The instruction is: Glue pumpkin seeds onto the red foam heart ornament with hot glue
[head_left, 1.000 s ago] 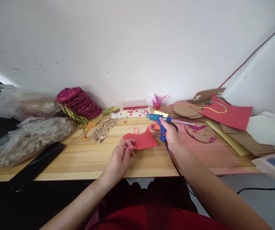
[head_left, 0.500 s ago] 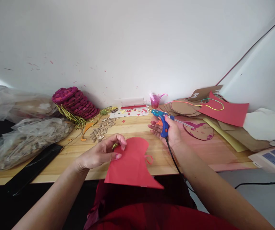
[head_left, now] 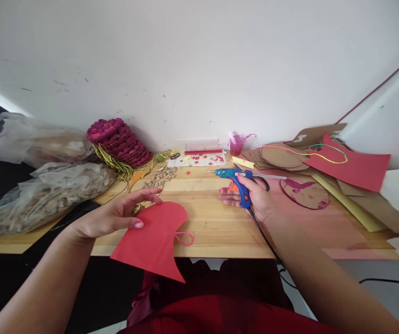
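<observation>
My left hand [head_left: 119, 215] pinches a red paper cutout [head_left: 154, 234] by its upper left edge. The cutout has a rounded top and a curved, pointed lower corner, and a small red loop [head_left: 184, 239] sticks out from its right side. It overhangs the front edge of the table. In my right hand [head_left: 257, 197] is a blue glue gun [head_left: 236, 175] with an orange trigger, held over the table. Its nozzle points left, a clear glue stick runs out the back, and a black cord hangs from the handle. The gun and the cutout are apart.
Brown shells [head_left: 161, 176] lie at centre left, before a stack of magenta discs [head_left: 119, 141]. Plastic bags [head_left: 56, 195] fill the left side. A star-strewn white sheet [head_left: 202, 160] and a pink-stained cup [head_left: 236, 144] stand by the wall. Cardboard ovals [head_left: 283, 157] and red paper [head_left: 356, 164] lie right.
My left hand and the red cutout have moved left, away from the glue gun. The gun has turned more level. Scissors and a yellow strip now show behind it, and the view has shifted slightly.
</observation>
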Demonstrator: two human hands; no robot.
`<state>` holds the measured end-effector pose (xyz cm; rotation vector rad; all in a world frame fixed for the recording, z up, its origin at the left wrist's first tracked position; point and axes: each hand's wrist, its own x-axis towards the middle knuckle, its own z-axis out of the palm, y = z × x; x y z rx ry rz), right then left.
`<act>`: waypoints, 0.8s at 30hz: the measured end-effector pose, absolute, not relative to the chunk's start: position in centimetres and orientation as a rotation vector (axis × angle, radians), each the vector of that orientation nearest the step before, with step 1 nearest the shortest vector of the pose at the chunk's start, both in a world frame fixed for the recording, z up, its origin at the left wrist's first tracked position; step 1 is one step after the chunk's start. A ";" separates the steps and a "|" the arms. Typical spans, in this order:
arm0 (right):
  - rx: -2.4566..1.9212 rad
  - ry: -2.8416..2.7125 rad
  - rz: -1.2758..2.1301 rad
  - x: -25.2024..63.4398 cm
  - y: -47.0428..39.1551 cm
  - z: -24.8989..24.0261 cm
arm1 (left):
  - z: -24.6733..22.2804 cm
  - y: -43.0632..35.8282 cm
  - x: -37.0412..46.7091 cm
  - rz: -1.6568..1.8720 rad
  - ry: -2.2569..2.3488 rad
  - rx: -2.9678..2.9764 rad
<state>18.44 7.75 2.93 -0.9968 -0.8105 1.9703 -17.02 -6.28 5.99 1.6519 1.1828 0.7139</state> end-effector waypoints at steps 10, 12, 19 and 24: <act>-0.858 -0.767 1.826 18.1 7.8 2.9 | 5.1 -6.4 -17.2 0.592 1.347 1.575; -0.867 -0.747 1.878 18.3 7.9 3.0 | 4.7 -5.1 -15.3 0.540 1.328 1.593; -0.873 -0.787 1.919 18.5 7.9 2.9 | 2.8 0.5 -9.3 0.630 1.228 1.687; -0.882 -0.744 1.959 18.6 7.9 2.8 | 1.7 2.7 -7.1 0.809 1.289 1.658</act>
